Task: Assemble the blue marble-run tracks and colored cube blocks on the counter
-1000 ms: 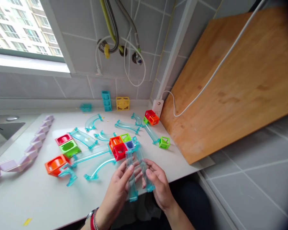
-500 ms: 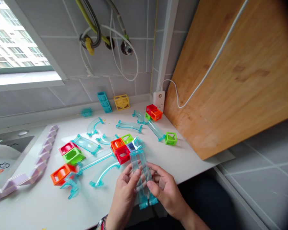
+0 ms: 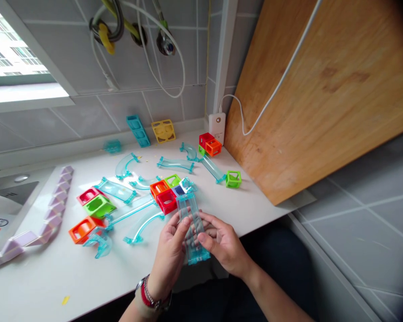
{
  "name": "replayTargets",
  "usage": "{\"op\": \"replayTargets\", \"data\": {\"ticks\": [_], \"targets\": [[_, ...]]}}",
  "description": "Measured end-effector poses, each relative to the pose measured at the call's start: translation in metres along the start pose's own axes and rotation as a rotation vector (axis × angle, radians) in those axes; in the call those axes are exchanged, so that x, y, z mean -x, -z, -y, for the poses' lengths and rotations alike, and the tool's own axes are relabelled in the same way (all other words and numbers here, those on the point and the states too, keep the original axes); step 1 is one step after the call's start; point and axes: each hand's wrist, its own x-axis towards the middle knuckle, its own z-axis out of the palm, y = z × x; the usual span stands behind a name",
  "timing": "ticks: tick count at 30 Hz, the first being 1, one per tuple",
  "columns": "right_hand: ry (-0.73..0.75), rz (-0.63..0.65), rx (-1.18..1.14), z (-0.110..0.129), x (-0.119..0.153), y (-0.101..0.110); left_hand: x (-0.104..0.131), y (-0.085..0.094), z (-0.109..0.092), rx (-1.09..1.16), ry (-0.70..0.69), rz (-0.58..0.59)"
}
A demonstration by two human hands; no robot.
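Observation:
Between my hands are clear teal track pieces (image 3: pixel 192 230), lying close together lengthwise, with their far ends near the cluster of blocks. My left hand (image 3: pixel 170 250) grips them from the left, thumb on top. From the right, my right hand (image 3: pixel 225 245) pinches them, its thumb pressing on the edge. Just beyond the far ends stand a red block (image 3: pixel 167 201), an orange block (image 3: pixel 159 189), a green block (image 3: pixel 172 180) and a blue block (image 3: pixel 178 191). A small clear teal piece (image 3: pixel 188 184) sits on or beside the blue block. Some fingers are hidden behind the tracks.
Curved and straight teal tracks (image 3: pixel 117 190) and coloured blocks (image 3: pixel 100 206) are spread over the white counter (image 3: pixel 121 286). A lilac folded strip (image 3: pixel 53 214) lies by the sink (image 3: pixel 20 190). A wooden board (image 3: pixel 315 103) and a white power bank (image 3: pixel 217 127) stand at the right.
The two track pieces, spread apart at the near end before, now lie closely together. My hands have drawn slightly nearer each other. The whole view has shifted a little.

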Motion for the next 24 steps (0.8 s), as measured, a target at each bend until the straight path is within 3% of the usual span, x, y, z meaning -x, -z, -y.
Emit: {"op": "replayTargets", "data": {"ticks": [5,8,14,18,24], "targets": [[-0.003,0.046,0.037,0.002,0.001,0.0,0.002,-0.002,0.001,-0.031,-0.083,-0.113],[0.046,0.097,0.003,0.003,0.003,-0.002,0.006,-0.001,0.0,-0.013,-0.046,-0.133],[-0.005,-0.006,-0.153,0.006,-0.008,-0.003,0.015,0.004,-0.009,-0.026,0.039,-0.123],[-0.014,-0.01,-0.22,0.004,-0.015,0.0,0.029,0.017,-0.008,-0.063,0.079,-0.183],[0.054,-0.003,-0.031,-0.004,-0.007,-0.002,0.072,0.045,-0.008,-0.103,0.143,-0.215]]}}
